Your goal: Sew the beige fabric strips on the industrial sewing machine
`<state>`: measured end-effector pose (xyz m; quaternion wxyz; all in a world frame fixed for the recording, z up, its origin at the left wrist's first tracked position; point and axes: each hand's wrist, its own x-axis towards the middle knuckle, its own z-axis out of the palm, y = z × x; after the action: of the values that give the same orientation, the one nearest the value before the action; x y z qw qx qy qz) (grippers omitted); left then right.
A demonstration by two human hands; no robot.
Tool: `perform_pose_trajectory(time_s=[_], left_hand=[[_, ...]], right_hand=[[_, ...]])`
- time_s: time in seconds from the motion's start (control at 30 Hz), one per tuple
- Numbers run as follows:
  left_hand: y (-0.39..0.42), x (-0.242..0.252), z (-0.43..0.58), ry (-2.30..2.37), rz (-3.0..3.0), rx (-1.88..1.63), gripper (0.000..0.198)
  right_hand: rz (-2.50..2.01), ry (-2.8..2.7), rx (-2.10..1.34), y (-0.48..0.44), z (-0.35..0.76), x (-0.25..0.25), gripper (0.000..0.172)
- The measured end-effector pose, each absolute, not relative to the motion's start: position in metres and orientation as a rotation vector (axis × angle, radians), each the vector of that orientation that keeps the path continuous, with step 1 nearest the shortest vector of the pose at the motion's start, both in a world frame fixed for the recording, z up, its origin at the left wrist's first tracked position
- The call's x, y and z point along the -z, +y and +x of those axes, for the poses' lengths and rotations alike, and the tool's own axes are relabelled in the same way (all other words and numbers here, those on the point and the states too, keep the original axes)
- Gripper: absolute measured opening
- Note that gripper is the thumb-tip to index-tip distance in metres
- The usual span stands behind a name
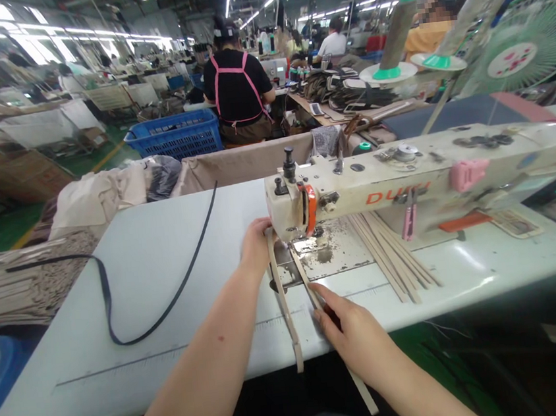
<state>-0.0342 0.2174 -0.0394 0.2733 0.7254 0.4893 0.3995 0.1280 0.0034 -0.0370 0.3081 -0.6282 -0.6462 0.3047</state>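
Observation:
My right hand (350,326) pinches a narrow beige strap (300,266) between thumb and fingers. The strap runs up under the needle area of the sewing machine (288,210), and its tail (363,391) hangs past the table's front edge. Left of the machine head, my left hand (257,244) is closed at the top of a beige strap length (282,300), its fingertips partly hidden. That length lies down across the table and its end overhangs the edge. Whether both lengths are one strap, I cannot tell.
Several beige straps (395,258) lie fanned out under the machine arm. A black strap (165,319) curves over the white table (187,244). Bundled strips (42,279) sit at left. Behind are a fabric-lined bin (248,165), a blue basket (176,136) and a person (235,80).

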Motion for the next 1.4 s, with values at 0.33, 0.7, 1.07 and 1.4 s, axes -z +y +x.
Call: perform_pose_trajectory(time_s=[0.33,0.7,1.07,1.4], left_hand=[[0.180,0.023,-0.050,1.636,1.912,-0.932,0.044],[0.114,0.033,-0.056,1.165,2.502,-0.651,0.039],[0.120,0.045,-0.057,1.238,2.544,-0.595,0.038],[0.119,0.044,-0.057,1.208,2.523,-0.652,0.038]], right_hand=[[-1.714,-1.724,-0.816,0.005,0.127,0.039,0.052],[-1.705,-1.698,-0.832,0.003,0.126,0.037,0.052],[-2.080,-1.535,-0.144,0.023,0.197,0.035,0.028],[-2.339,-1.669,0.363,0.037,0.223,0.044,0.018]])
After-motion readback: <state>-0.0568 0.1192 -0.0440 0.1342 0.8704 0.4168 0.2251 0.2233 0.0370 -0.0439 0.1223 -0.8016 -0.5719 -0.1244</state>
